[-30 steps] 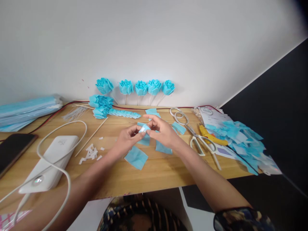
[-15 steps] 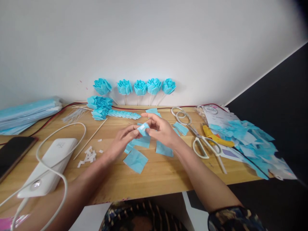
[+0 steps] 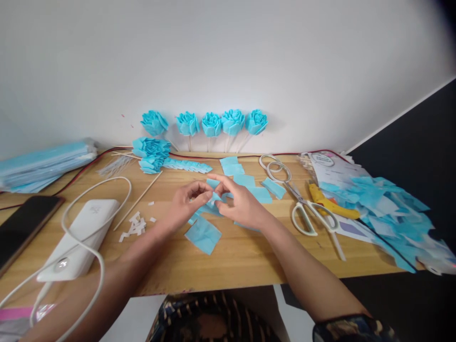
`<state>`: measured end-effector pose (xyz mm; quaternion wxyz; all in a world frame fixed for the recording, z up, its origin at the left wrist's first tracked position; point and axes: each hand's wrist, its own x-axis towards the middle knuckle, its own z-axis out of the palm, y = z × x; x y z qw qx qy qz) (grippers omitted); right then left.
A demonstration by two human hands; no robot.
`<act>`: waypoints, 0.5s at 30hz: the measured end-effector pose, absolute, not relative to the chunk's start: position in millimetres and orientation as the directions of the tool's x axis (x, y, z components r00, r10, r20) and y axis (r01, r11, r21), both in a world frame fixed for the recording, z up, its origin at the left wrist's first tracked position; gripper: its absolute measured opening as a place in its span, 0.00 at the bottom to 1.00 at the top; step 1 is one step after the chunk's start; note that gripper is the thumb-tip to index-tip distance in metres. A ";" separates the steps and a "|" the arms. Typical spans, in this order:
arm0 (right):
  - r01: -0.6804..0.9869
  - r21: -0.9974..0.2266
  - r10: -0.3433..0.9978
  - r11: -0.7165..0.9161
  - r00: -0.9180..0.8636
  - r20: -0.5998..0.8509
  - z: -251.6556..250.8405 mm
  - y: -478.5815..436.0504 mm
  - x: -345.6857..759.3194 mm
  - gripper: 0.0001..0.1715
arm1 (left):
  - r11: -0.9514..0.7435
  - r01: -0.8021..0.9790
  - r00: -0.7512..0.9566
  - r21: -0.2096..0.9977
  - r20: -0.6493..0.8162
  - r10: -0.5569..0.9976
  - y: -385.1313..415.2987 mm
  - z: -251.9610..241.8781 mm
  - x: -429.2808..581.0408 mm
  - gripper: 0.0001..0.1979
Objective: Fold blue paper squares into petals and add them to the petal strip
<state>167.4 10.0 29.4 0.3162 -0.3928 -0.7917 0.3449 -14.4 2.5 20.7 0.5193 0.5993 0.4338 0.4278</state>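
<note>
Both of my hands meet over the middle of the wooden table. My left hand and my right hand pinch a small blue paper piece between their fingertips, just above the table. Cut blue paper squares lie around them: one in front of my left hand, others behind my right hand. Several finished blue paper flowers on sticks lean against the white wall. A flat flower with a row of folded blue petals lies at the back left.
White-handled scissors and a yellow tool lie to the right, beside a heap of blue paper scraps. A white power bank with its cable, a dark phone, a wooden stick and small white bits lie on the left. Stacked blue masks sit far left.
My hands have come down closer to the table with the small blue piece still pinched between them. The view has shifted slightly, showing more blue squares behind my right hand.
</note>
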 end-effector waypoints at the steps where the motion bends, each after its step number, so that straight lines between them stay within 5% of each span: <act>1: 0.414 -0.782 0.835 0.466 -0.499 0.233 27.7 9.5 166.7 0.37 | -0.091 0.077 0.269 0.993 0.067 0.961 2.9 18.9 -14.6 0.12; 9: 0.355 -0.821 0.844 0.447 -0.473 0.254 23.1 10.5 164.8 0.36 | -0.072 0.046 0.229 0.996 0.059 0.972 4.1 13.5 -15.8 0.10; 15: 0.084 -0.977 0.929 0.197 -0.335 0.159 21.6 18.9 167.5 0.33 | -0.001 -0.011 0.201 1.000 0.003 0.980 4.4 14.3 -14.2 0.09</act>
